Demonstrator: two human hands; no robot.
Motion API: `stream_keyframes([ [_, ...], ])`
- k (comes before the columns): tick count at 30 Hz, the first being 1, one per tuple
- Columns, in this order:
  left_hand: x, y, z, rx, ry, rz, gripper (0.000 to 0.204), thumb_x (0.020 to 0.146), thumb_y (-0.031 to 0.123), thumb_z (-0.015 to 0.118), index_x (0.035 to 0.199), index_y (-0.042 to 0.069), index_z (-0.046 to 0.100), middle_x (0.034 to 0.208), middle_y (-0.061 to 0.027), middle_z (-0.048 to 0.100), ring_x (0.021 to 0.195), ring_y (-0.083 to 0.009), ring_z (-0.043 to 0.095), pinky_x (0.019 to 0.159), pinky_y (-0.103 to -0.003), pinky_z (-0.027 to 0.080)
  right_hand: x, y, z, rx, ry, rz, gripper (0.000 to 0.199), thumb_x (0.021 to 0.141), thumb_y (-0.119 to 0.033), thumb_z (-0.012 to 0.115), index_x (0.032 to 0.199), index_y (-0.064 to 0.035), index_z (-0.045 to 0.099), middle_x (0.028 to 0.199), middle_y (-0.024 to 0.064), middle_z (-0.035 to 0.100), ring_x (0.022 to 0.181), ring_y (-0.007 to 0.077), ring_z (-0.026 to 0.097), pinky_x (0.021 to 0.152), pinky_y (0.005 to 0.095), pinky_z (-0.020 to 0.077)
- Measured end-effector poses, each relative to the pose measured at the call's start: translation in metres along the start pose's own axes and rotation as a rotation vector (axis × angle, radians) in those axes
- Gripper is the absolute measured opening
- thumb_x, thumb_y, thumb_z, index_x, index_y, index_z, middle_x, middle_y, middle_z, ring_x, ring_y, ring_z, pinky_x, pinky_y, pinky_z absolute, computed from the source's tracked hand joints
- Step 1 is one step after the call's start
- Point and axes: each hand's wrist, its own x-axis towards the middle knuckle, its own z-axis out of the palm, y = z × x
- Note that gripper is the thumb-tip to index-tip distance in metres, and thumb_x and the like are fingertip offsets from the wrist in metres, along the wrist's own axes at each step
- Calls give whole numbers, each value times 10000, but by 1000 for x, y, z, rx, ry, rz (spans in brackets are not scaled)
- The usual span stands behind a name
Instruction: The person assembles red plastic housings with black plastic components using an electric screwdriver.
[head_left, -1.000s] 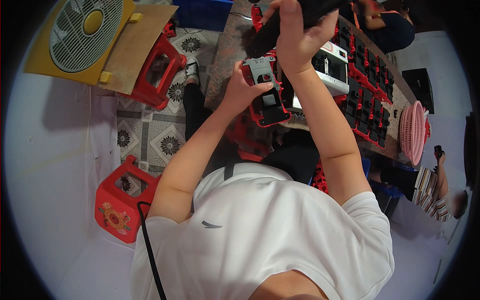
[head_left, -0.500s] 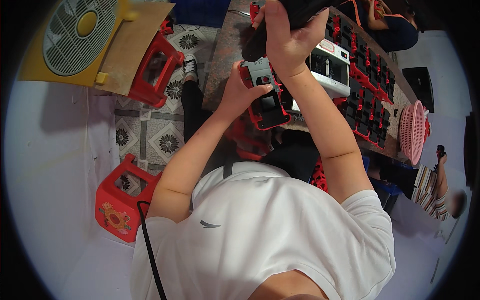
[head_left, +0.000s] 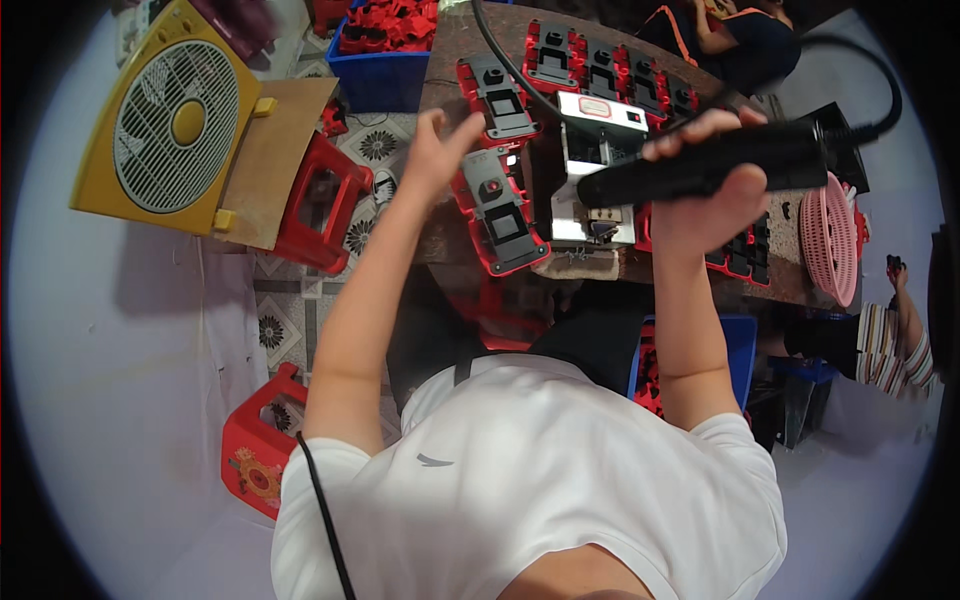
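The empty left hand (head_left: 440, 155) is nearer; the front red-black housing (head_left: 501, 213) lies rightward, long axis near-to-far; the right hand (head_left: 708, 205) grasps a black tool (head_left: 735, 165).

No wording can be read on the white boxy machine's (head_left: 618, 121) red-printed label (head_left: 595, 107) or the white T-shirt's (head_left: 545, 470) dark logo (head_left: 435, 461).
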Motion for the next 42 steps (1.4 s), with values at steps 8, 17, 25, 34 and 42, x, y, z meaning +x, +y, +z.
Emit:
stream_keyframes([
  [8, 99, -2, 7, -174, -371, -453, 599, 762, 484, 769, 1164, 61, 635, 1042, -87, 689, 869, -207, 664, 744, -369, 527, -31, -36, -26, -255, 56, 12, 727, 841, -531, 687, 1258, -35, 357, 870, 125, 557, 704, 218, 576, 573, 355, 530],
  [17, -84, 112, -48, -797, -353, -385, 399, 939, 266, 553, 1277, 54, 541, 1179, -82, 641, 1099, -226, 624, 965, -414, 504, -60, -43, -74, -145, 223, 32, 672, 873, -430, 696, 1272, -7, 358, 875, 117, 561, 702, 188, 575, 593, 321, 537],
  [25, -103, 80, -10, -793, -406, -382, 421, 987, 290, 489, 1318, 30, 510, 1250, -123, 611, 1124, -234, 614, 977, -402, 498, -49, -35, -76, -177, 226, 19, 611, 902, -438, 645, 1269, -26, 380, 871, 109, 547, 690, 184, 565, 566, 321, 518],
  [34, 32, 66, 12, -808, -200, -157, 322, 967, 267, 541, 1217, 65, 564, 1154, -82, 637, 1028, -211, 640, 902, -385, 536, -48, -39, -74, -193, 246, 11, 611, 905, -434, 642, 1274, -31, 368, 882, 103, 547, 690, 181, 566, 569, 310, 518],
  [42, -105, 71, -34, -538, 125, -92, 411, 917, 168, 607, 1276, 40, 454, 1163, -50, 589, 1023, -174, 610, 891, -363, 515, -64, -44, -81, -192, 236, 23, 647, 885, -450, 665, 1278, -29, 371, 875, 105, 543, 693, 180, 565, 578, 313, 516],
])
